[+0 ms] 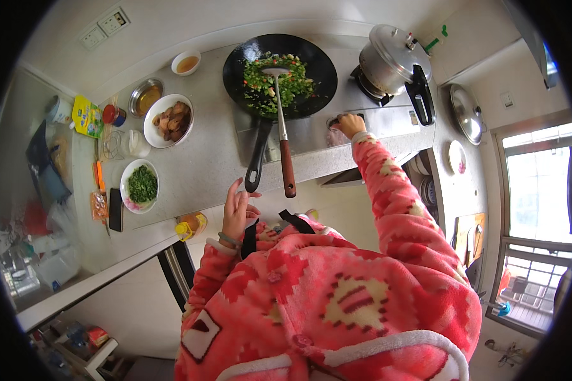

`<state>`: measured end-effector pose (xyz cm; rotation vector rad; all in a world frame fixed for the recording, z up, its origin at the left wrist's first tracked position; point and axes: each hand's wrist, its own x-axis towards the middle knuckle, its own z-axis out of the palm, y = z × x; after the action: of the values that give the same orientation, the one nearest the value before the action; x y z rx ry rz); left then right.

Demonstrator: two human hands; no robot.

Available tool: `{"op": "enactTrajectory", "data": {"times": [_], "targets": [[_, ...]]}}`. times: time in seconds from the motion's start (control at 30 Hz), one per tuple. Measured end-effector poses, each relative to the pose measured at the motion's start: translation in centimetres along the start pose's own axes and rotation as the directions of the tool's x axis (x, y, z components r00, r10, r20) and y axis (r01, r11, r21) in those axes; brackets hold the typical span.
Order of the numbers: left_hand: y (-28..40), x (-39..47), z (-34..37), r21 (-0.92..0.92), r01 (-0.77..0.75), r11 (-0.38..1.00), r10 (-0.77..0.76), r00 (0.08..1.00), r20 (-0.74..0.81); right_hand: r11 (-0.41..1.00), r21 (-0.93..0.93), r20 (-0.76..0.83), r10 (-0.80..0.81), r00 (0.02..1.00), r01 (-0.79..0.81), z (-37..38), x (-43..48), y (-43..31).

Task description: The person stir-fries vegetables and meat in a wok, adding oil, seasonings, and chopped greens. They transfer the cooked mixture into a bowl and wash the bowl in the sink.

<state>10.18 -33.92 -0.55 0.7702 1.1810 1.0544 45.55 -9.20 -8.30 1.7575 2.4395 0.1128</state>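
Note:
A black wok (321,71) on the stove holds chopped greens with red and pale bits (286,88). A spatula with a wooden handle (287,166) rests in it, its metal head on the food. My right hand (352,125) is at the stove's front panel (386,123), its fingers on a dark round knob (333,122). My left hand (238,207) is beside the end of the wok's black handle (255,171), fingers apart; whether a fingertip touches the handle is unclear.
A pressure cooker (386,57) stands on the right burner. Left on the counter are bowls of browned meat pieces (173,120), chopped green herbs (142,185) and brown liquid (187,64), plus a phone (116,209). An oil bottle (192,225) is near my left wrist. A metal lid (464,114) lies right.

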Motion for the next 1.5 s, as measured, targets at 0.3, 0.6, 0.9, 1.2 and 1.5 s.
{"op": "enactTrajectory", "data": {"times": [0.3,0.6,0.9,1.2,1.5], "targets": [[-0.5,2.8,-1.2,0.004,0.01,1.0,-0.011,0.972,0.235,0.833,0.261,-0.5,-0.315,0.807,0.487,-13.6,-10.0,-14.3],[0.9,4.6,-1.7,0.18,0.017,0.984,-0.085,0.921,0.381,0.739,0.461,-0.504,-0.238,0.83,0.492,-26.1,-14.0,-15.4],[0.5,5.3,-1.4,0.158,0.034,0.987,-0.101,0.894,0.436,0.707,0.481,-0.371,-0.371,0.851,0.518,-33.1,-12.2,-13.5],[0.2,4.8,-1.3,0.11,0.023,0.994,-0.063,0.929,0.365,0.513,0.854,-0.41,0.559,0.72,0.088,-32.1,-3.9,-4.4],[-0.4,4.3,-1.2,0.033,-0.002,0.999,-0.006,0.972,0.237,0.011,0.968,-0.239,0.362,0.901,0.253,-26.6,-0.3,-4.3]]}}
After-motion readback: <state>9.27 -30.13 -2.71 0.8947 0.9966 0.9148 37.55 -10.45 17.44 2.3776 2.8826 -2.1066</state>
